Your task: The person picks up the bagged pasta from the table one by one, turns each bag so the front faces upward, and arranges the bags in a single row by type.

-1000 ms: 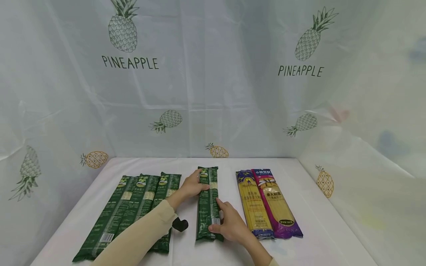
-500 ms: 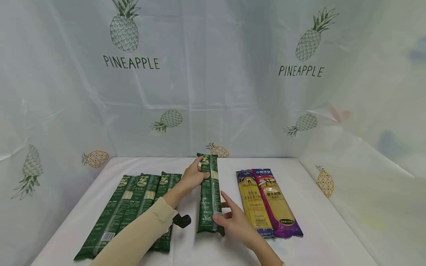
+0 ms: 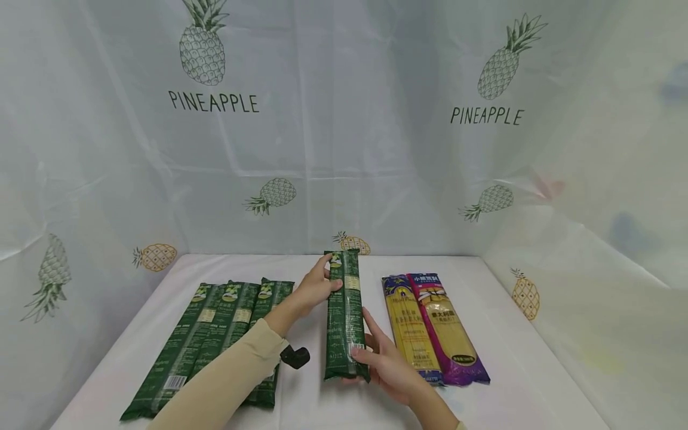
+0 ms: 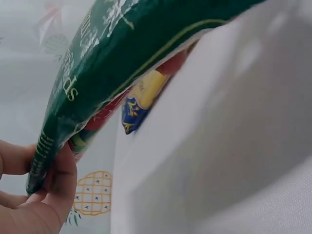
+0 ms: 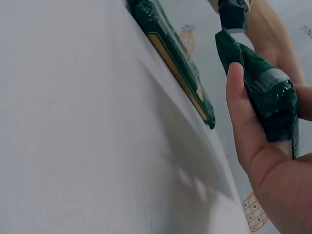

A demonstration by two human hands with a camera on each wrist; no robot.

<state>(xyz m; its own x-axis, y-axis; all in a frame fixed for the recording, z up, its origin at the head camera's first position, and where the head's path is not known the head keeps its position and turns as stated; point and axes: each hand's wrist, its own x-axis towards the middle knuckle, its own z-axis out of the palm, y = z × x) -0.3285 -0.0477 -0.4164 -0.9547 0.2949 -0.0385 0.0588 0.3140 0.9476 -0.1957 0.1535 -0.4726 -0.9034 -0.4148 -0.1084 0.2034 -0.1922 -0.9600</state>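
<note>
Holding a long dark green plastic pasta packet (image 3: pixel 345 316) at both ends, we have it lifted just clear of the white cloth-covered counter (image 3: pixel 510 358), between the row of matching green packets (image 3: pixel 215 334) and the yellow and purple pasta packets (image 3: pixel 432 328). Our left hand (image 3: pixel 314 289) pinches its far end with curled fingers; our right hand (image 3: pixel 389 364) cups the near end, thumb over the top. Judging by the sorted rows, this is mid-carry; next calls for a level, aligned set-down.

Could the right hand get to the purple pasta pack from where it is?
Probably yes: the purple pasta pack lies just beside the right hand with nothing between, but that hand holds the green pack.
</note>
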